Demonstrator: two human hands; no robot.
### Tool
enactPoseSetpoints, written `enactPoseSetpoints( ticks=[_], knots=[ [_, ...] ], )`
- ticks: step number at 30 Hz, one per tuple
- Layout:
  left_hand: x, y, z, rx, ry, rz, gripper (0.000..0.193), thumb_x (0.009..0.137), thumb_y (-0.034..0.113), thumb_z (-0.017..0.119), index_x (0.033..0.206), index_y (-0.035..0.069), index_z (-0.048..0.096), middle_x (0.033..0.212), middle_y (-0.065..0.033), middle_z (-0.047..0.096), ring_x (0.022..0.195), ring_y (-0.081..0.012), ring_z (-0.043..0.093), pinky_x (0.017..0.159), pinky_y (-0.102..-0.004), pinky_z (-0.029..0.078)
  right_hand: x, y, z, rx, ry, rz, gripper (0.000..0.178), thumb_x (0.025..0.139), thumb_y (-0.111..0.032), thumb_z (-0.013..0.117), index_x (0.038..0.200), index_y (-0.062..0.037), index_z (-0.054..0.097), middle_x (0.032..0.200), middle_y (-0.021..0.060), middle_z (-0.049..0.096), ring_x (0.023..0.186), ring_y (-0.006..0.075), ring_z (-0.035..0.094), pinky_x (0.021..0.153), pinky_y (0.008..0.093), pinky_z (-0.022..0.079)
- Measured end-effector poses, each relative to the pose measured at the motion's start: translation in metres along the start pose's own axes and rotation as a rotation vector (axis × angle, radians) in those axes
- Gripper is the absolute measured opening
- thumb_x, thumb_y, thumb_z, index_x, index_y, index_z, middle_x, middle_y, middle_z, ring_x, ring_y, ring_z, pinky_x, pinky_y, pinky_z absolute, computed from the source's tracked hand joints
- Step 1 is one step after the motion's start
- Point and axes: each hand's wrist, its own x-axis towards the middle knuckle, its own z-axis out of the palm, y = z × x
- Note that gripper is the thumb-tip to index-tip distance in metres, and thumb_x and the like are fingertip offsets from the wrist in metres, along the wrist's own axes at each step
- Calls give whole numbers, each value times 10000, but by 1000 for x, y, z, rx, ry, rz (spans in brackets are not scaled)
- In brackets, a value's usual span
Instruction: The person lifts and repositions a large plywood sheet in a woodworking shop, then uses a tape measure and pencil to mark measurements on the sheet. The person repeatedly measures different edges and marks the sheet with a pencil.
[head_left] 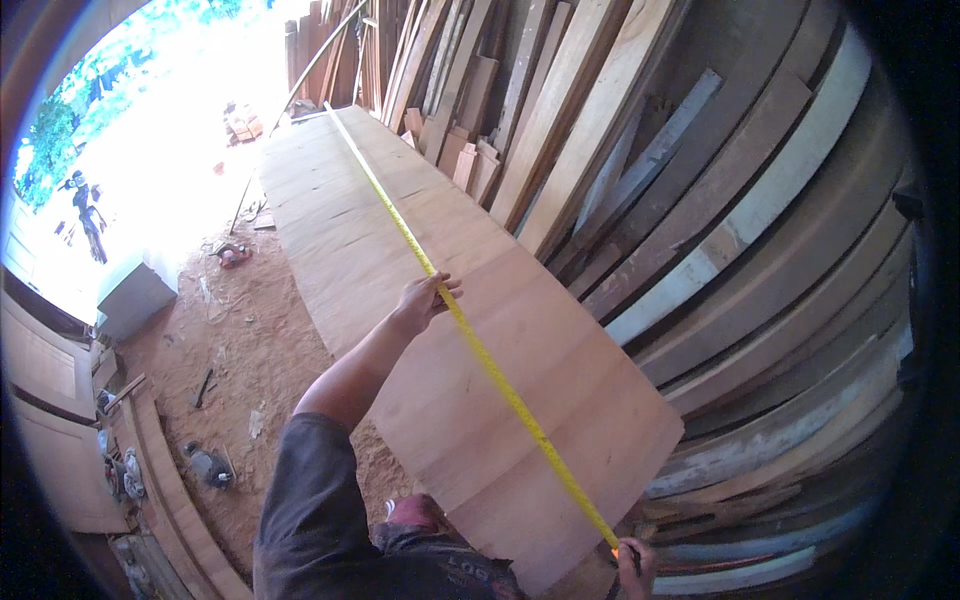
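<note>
A long plywood sheet [570, 370] stretches away from me, its far end narrowing toward the bright opening. Lengthwise across it runs the yellow blade of a tape measure [510, 395], pulled straight from the far edge to the near right corner. Midway along, my left hand [424, 302] is closed on the blade, fingertips over it, with the arm reaching across the sheet. At the near corner my right hand [637, 570] grips the tape measure's near end, where a bit of orange shows. The case itself is mostly hidden.
Many planks [750, 225] lean along the right side, close to the sheet. On the sawdust-covered floor at left lie a power tool [208, 465], a red tool [232, 256] and long boards [175, 500]. Beyond stand a grey box [135, 298] and a motorbike [85, 215].
</note>
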Motion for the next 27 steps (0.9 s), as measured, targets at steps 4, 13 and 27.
enactPoseSetpoints(
  ticks=[4, 13, 27],
  knots=[
    [46, 0, 12, 17, -15, -30, 373, 1062, 279, 533, 1327, 16, 529, 1245, -176, 686, 1048, -284, 716, 912, -432, 592, 11, -12, -13, 29, 70, 31, 283, 964, -283, 647, 1127, -62, 719, 996, 172, 723, 894, 305, 685, 809, 415, 536],
    [94, -10, 28, -7, -76, -37, 379, 1071, 263, 506, 1336, -7, 515, 1210, -181, 690, 1049, -298, 716, 888, -420, 606, 31, -29, -33, -50, 164, 3, 248, 923, -226, 717, 1100, -53, 725, 946, 108, 720, 878, 206, 656, 796, 366, 533],
    [84, -40, 49, -72, -194, -59, 286, 1074, 241, 520, 1258, 22, 530, 1198, -148, 681, 1092, -294, 697, 934, -457, 590, 46, -100, -66, 51, 138, 517, 231, 978, -211, 631, 1111, -42, 716, 1031, 157, 705, 969, 289, 658, 843, 397, 530]
  ],
)
